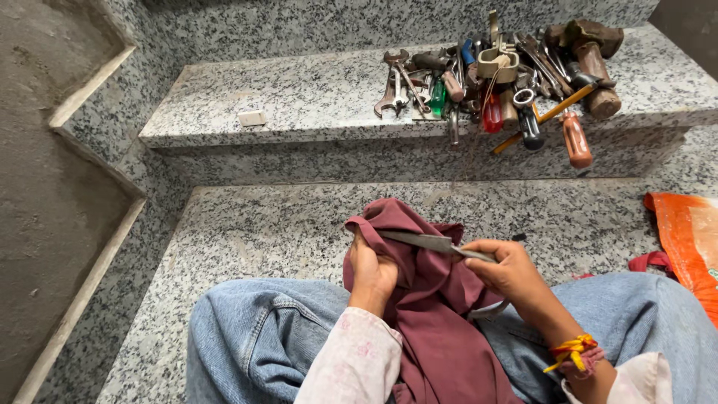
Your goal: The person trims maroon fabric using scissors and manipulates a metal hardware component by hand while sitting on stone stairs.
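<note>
Cloth first: what is it, and where?

— Maroon cloth (434, 314), crumpled and faded, drapes across the lap of a person in blue jeans (254, 337) seated on grey speckled granite steps (299, 105). It bunches up into a peak between both hands.

— And the metal piece lying across it?

— A flat grey blade (430, 241), long and narrow with a dull finish, runs level over the top fold of the cloth. The left hand (372, 273) is closed round a wad of the fabric under the blade's left half. The right hand (505, 268), with a yellow-and-red thread band at the wrist, pinches the blade's right end between thumb and fingertips.

— How much room around them?

— Bare granite spreads ahead of the knees to the riser of the next step. The left side runs open to a slanted concrete border (82, 247). At the right edge an orange plastic bag (688, 239) lies just beside the knee, with a red strap next to it.

— Anything on the step above?

— 1 heap of hand tools (501, 75): spanners, screwdrivers with red, green and orange handles, and a hammer, several jutting over the step's front lip. A small white block (252, 117) sits well apart to the left, near the edge.
</note>
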